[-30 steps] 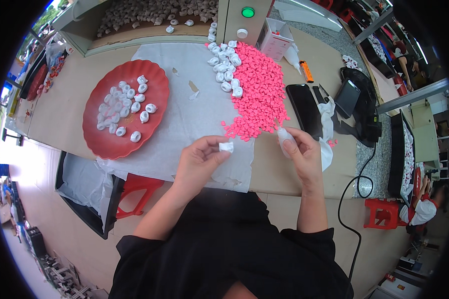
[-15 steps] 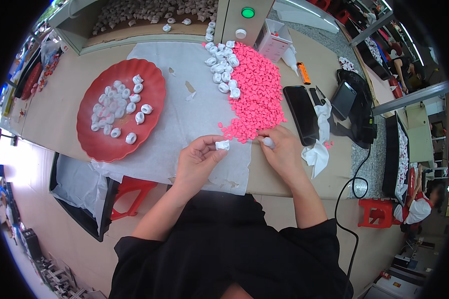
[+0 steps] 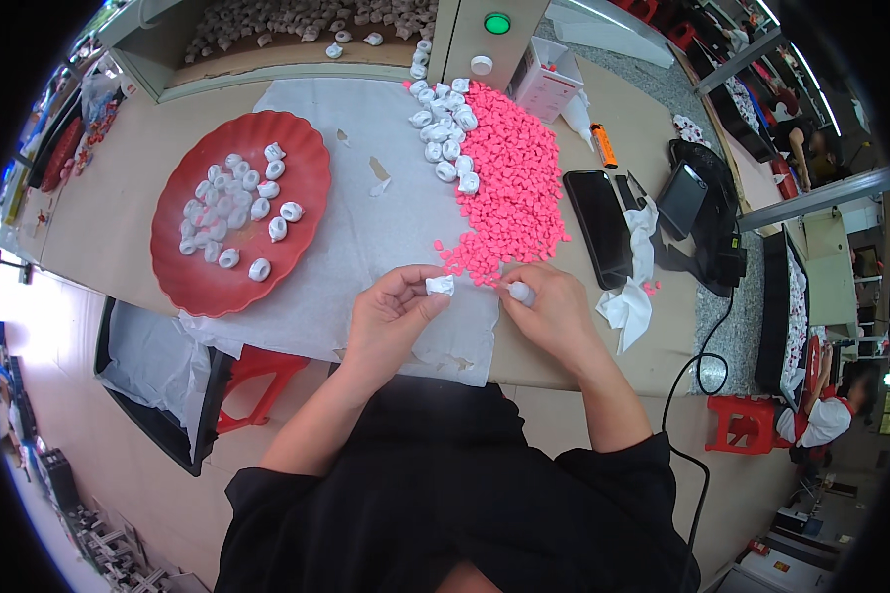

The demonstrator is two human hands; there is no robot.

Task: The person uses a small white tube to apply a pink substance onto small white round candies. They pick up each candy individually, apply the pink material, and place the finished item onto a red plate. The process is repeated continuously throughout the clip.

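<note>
Between thumb and fingertips, my left hand (image 3: 394, 314) is closed on a small white molded piece (image 3: 440, 286). Just to the right, my right hand (image 3: 552, 314) is closed round a whitish, round-ended object (image 3: 522, 293); most of it is hidden in the fingers, so its kind cannot be told. A tiny pink bit shows by the right fingertips. Directly beyond both hands spreads a heap of small pink pieces (image 3: 512, 168). White rounded pieces (image 3: 435, 151) lie along the heap's left side. On the left, a red scalloped plate (image 3: 302, 178) bears several more white pieces.
White paper (image 3: 366, 237) covers the table's middle. On the right are a black phone (image 3: 597, 225), an orange lighter (image 3: 603, 146), a crumpled tissue (image 3: 627, 308) and a black cable (image 3: 704, 474). Behind stands a cabinet with a green button (image 3: 497, 23). A black bin (image 3: 163, 366) is at lower left.
My right hand has shifted slightly left, closer to the white piece. My left hand keeps its hold nearly in place. The whole view has moved slightly.
</note>
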